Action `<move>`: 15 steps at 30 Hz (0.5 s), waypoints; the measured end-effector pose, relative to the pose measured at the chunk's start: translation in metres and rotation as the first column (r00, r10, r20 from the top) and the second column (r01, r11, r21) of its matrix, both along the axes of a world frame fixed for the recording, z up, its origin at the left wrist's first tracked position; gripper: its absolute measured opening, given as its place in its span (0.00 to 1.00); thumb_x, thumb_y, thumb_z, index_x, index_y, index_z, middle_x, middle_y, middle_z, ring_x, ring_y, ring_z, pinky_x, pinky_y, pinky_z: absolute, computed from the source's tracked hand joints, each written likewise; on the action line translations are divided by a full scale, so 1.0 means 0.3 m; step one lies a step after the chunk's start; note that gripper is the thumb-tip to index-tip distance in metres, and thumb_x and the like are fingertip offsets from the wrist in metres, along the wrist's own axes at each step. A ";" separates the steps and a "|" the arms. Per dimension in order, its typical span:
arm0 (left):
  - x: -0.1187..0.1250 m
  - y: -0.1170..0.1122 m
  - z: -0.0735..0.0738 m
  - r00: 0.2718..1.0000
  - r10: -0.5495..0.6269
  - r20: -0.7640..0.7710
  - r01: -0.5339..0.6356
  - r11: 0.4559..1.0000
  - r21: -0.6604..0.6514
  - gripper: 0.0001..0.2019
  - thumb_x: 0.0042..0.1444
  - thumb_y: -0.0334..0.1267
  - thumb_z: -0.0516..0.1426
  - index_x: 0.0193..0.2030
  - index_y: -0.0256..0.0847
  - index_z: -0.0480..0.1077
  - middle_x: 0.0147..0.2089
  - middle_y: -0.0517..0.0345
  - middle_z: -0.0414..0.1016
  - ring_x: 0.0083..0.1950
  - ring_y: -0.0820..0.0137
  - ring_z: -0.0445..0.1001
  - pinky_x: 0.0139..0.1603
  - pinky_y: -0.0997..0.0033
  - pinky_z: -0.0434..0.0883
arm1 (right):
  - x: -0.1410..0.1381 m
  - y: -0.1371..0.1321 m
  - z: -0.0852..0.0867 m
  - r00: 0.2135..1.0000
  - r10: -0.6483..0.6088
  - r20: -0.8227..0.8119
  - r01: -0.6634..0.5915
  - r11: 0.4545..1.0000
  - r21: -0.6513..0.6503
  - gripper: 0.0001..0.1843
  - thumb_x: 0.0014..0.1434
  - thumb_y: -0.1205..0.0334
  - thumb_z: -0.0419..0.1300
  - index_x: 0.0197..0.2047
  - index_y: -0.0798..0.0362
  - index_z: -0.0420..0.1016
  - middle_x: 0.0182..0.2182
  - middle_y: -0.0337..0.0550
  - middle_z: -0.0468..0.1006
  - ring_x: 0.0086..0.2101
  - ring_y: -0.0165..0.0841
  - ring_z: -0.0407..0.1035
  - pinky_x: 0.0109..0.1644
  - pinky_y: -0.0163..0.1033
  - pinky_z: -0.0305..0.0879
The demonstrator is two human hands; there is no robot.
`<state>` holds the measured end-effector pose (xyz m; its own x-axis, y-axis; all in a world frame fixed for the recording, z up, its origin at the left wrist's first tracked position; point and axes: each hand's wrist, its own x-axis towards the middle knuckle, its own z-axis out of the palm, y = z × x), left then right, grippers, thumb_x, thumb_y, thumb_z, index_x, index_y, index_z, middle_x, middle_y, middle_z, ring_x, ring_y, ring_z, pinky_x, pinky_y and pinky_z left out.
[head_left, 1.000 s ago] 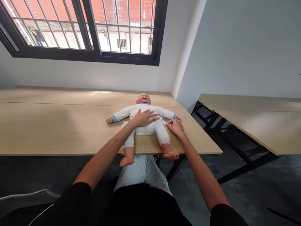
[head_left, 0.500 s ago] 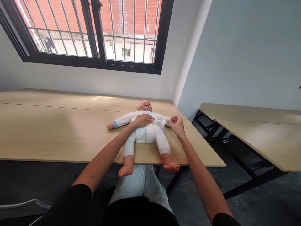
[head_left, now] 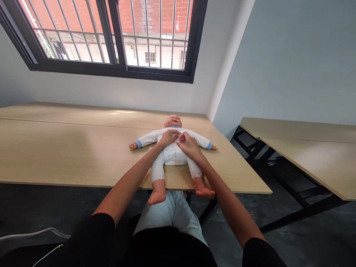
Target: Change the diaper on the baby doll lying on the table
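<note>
A doll in a white suit is laid on its back on the bench, arms spread, its bare feet past the near edge. Both hands are set on its chest: the left hand and the right hand meet at the middle of the suit, fingers bent and pinching the cloth there. What exactly is pinched is too small to make out. The doll's waist is partly covered by the right forearm.

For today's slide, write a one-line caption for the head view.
Both hands, left and right, meet on the chest of a baby doll lying face-up on a wooden table.
</note>
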<state>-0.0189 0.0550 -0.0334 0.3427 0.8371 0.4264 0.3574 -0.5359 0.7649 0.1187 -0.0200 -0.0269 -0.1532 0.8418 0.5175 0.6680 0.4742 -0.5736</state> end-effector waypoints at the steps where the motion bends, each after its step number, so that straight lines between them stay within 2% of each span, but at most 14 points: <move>1: -0.004 -0.002 0.000 0.999 0.006 0.040 -0.006 1.000 0.007 0.11 0.52 0.33 0.56 0.37 0.37 0.79 0.40 0.52 0.82 0.47 0.61 0.76 0.53 0.63 0.70 | -0.001 -0.006 -0.010 1.000 0.004 0.021 -0.004 1.000 0.009 0.04 0.58 0.67 0.57 0.38 0.52 0.65 0.34 0.42 0.77 0.37 0.37 0.73 0.43 0.40 0.66; 2: -0.011 -0.004 0.001 0.997 0.016 0.074 -0.017 1.000 0.015 0.11 0.52 0.33 0.55 0.38 0.37 0.78 0.41 0.51 0.82 0.46 0.62 0.77 0.51 0.64 0.71 | -0.002 -0.013 -0.019 0.999 0.011 0.040 -0.012 1.000 0.016 0.03 0.60 0.67 0.56 0.39 0.53 0.67 0.37 0.44 0.78 0.40 0.38 0.73 0.46 0.42 0.66; 5: -0.062 -0.017 0.005 0.984 0.074 0.160 -0.080 0.996 0.034 0.11 0.54 0.35 0.54 0.39 0.36 0.77 0.44 0.48 0.81 0.46 0.64 0.77 0.50 0.65 0.72 | 0.004 -0.047 -0.041 0.998 0.048 0.051 -0.049 0.999 0.011 0.09 0.64 0.67 0.51 0.45 0.54 0.70 0.44 0.48 0.78 0.46 0.40 0.72 0.53 0.45 0.65; 9: -0.197 -0.045 0.002 0.970 0.154 0.188 -0.161 0.987 0.023 0.08 0.53 0.37 0.56 0.34 0.39 0.75 0.41 0.51 0.81 0.44 0.63 0.76 0.47 0.66 0.72 | 0.041 -0.102 -0.044 0.990 0.139 0.003 -0.139 0.989 -0.059 0.16 0.66 0.63 0.48 0.54 0.55 0.69 0.53 0.51 0.75 0.54 0.40 0.69 0.61 0.48 0.61; 12: -0.304 -0.064 -0.011 0.971 0.177 0.158 -0.178 0.984 -0.009 0.05 0.49 0.37 0.58 0.31 0.40 0.75 0.35 0.54 0.80 0.39 0.64 0.75 0.42 0.68 0.70 | 0.079 -0.114 -0.027 0.964 0.246 -0.099 -0.257 0.960 -0.115 0.21 0.67 0.59 0.49 0.61 0.53 0.64 0.56 0.50 0.73 0.58 0.38 0.65 0.64 0.47 0.59; 15: -0.366 -0.074 -0.025 0.977 0.176 0.124 -0.171 0.984 -0.050 0.05 0.47 0.37 0.59 0.31 0.40 0.74 0.29 0.57 0.77 0.33 0.67 0.73 0.36 0.71 0.69 | 0.107 -0.095 -0.008 0.933 0.240 -0.267 -0.275 0.956 -0.101 0.23 0.66 0.59 0.50 0.63 0.51 0.60 0.55 0.48 0.74 0.59 0.35 0.65 0.64 0.47 0.60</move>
<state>-0.1286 0.0328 -0.0408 0.1357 0.8959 0.4231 0.3405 -0.4432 0.8292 0.1506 -0.0484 -0.0293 -0.2549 0.8550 0.4517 0.3607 0.5174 -0.7760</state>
